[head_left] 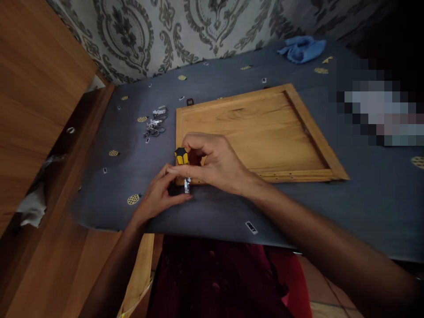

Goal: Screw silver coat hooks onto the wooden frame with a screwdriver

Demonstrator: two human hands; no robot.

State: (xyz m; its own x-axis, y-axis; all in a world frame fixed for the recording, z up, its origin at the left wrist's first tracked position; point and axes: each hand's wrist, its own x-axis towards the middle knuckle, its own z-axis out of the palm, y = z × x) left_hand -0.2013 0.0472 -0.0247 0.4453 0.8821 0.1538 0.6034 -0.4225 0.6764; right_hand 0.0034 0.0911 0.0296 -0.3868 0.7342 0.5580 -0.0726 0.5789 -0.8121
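My right hand (pixel 215 163) is closed around the black and yellow handle of a screwdriver (pixel 181 155), which stands upright over the panel's near left corner. The shaft is hidden by my fingers. Below the handle, a small shiny metal fitting (pixel 187 185) sits against the panel's front edge. My left hand (pixel 160 192) curls round this fitting, its thumb close under the lower end and its fingers meeting my right thumb. The framed wooden panel (pixel 255 132) lies flat on the cloth, its recessed face up. Small dark holes dot its near edge.
Several loose shiny metal pieces (pixel 156 121) lie left of the panel on the dark patterned cloth (pixel 212 216). A crumpled blue cloth (pixel 303 49) rests at the back right. A wooden cabinet (pixel 39 97) borders the left side. A blurred-out patch (pixel 377 106) covers the right.
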